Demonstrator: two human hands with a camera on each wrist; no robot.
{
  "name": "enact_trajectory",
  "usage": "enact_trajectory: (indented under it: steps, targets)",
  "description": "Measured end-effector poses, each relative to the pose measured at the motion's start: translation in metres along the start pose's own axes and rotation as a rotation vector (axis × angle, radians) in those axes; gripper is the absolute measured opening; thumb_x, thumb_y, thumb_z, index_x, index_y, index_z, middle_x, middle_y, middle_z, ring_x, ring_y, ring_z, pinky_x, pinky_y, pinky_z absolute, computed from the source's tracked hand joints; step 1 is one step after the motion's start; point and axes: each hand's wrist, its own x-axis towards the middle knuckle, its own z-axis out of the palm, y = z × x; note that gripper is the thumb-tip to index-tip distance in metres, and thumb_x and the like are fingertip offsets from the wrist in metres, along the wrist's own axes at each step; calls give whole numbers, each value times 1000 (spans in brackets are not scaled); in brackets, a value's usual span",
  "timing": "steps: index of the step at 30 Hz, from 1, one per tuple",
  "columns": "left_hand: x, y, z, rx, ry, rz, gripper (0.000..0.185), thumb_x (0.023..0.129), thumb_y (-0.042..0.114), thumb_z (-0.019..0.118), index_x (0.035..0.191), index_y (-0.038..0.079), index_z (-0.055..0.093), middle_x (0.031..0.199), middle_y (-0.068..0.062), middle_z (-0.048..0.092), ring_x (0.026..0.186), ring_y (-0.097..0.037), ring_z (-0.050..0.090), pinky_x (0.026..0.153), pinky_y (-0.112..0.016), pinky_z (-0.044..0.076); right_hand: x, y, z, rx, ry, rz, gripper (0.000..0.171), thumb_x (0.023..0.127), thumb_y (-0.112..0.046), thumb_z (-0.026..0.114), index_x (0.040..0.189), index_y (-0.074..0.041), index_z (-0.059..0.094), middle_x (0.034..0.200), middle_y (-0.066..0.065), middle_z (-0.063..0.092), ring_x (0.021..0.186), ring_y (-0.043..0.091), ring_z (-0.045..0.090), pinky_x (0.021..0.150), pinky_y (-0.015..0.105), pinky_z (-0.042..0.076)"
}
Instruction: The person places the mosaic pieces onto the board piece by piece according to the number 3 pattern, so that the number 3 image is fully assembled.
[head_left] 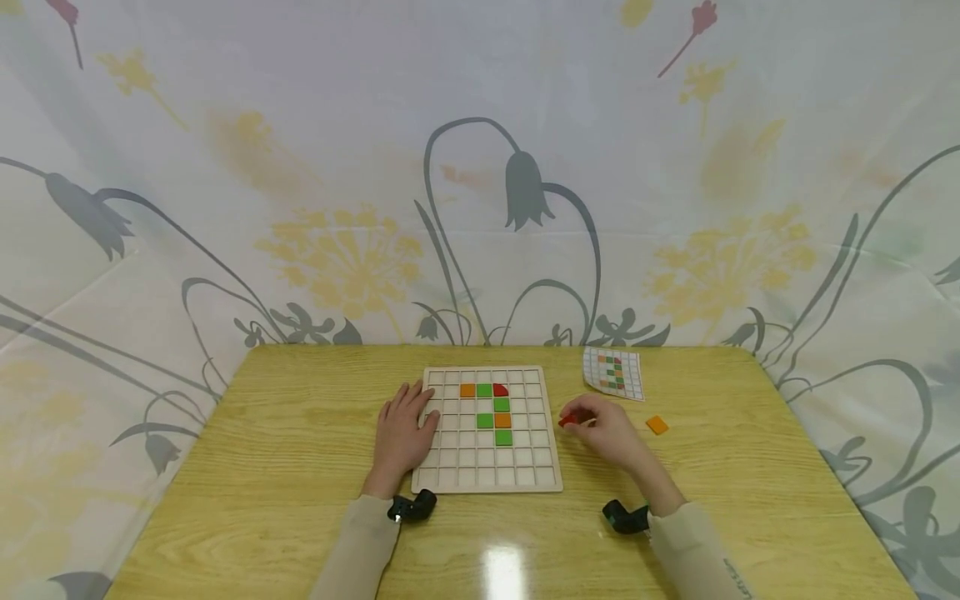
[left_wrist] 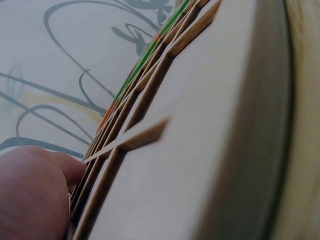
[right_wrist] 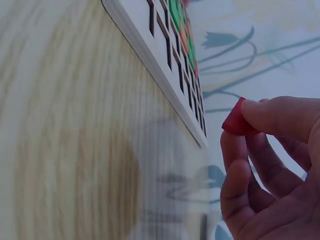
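A pale wooden grid board (head_left: 446,477) lies on the table, with several coloured tiles in its cells. Orange, green and red tiles make up its upper row, the red tile (head_left: 500,390) having a rounded corner. Below them sit more green tiles and an orange tile (head_left: 502,421). My left hand (head_left: 405,429) rests on the board's left edge with its fingers spread. Just off the right edge, my right hand (head_left: 606,429) pinches a small red tile (right_wrist: 237,120) between thumb and fingertips; part of the tile is hidden by the thumb.
A loose orange tile (head_left: 657,425) lies on the table right of my right hand. Behind that hand is a slightly curled paper card (head_left: 633,379) printed with a coloured grid pattern. A flower-patterned curtain (head_left: 480,250) hangs along the table's back edge.
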Motion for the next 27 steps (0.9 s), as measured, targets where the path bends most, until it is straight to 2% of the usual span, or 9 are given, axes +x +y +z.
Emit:
enact_trajectory:
  steps: [8,17,23,27]
  targets:
    - [1,0,0,3,-5,-2,44,102,28,55,142,9,56,155,-11,41,147,-35,26,115,-60,19,2,-13,24,65,-57,35,10,85,-3,76,92,-6,69,92,3,69,80,16,65,70,26,55]
    - [0,1,0,-2,-4,-9,44,102,27,55,142,8,57,155,-12,41,146,-35,26,115,-60,19,3,-30,53,138,-108,58,9,85,-2,75,89,-7,69,89,1,69,80,15,66,69,26,55]
    - [0,1,1,-1,-6,-13,44,102,27,55,142,8,56,155,-12,41,147,-35,26,115,-60,19,4,-39,67,153,-82,55,8,85,-3,76,88,-5,69,88,2,69,78,14,66,69,25,55]
    - [0,0,1,0,4,-12,44,102,27,55,141,8,57,155,-13,41,146,-36,26,115,-60,19,5,-41,75,124,-60,43,7,86,-4,77,87,-6,70,87,0,68,77,12,66,68,25,55]
